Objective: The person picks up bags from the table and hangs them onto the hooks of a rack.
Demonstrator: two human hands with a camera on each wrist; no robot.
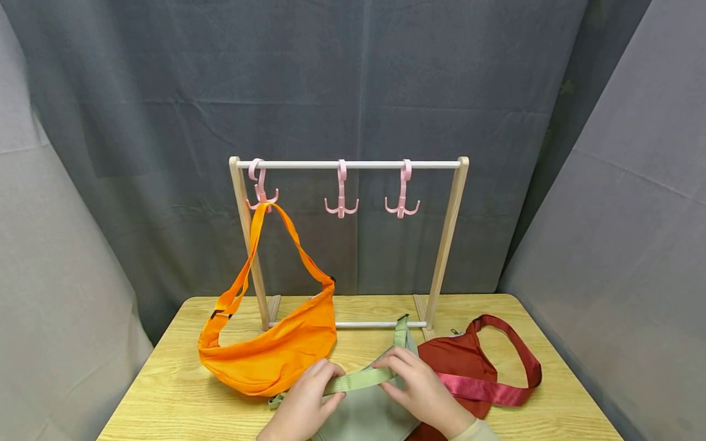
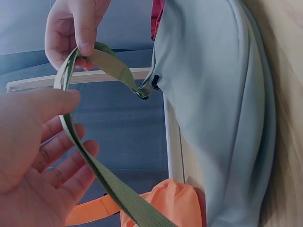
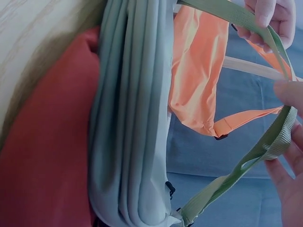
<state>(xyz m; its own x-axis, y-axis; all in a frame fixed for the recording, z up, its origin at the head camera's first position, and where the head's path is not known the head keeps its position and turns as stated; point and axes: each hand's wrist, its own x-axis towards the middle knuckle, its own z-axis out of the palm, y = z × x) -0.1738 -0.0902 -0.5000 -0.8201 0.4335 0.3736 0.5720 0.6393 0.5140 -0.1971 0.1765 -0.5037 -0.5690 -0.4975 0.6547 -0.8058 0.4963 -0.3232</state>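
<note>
A grey-green sling bag (image 1: 366, 410) with a light green strap (image 1: 361, 380) is at the front middle of the table. My left hand (image 1: 309, 398) pinches the strap between thumb and fingers, toward its left end. Farther right along the same strap, my right hand (image 1: 416, 389) also pinches it, thumb below and fingers above. In the left wrist view the strap (image 2: 113, 179) arches away from the bag's body (image 2: 208, 109). The right wrist view shows the strap (image 3: 227, 182) looping through both hands, with a doubled part at my right fingers.
A wooden rack (image 1: 449, 239) carries three pink hooks along its white bar (image 1: 309, 165). An orange bag (image 1: 276, 364) hangs by its strap from the left pink hook (image 1: 261, 190); the middle hook (image 1: 341, 193) and right hook (image 1: 404, 193) hold nothing. A dark red bag (image 1: 458, 361) lies at right.
</note>
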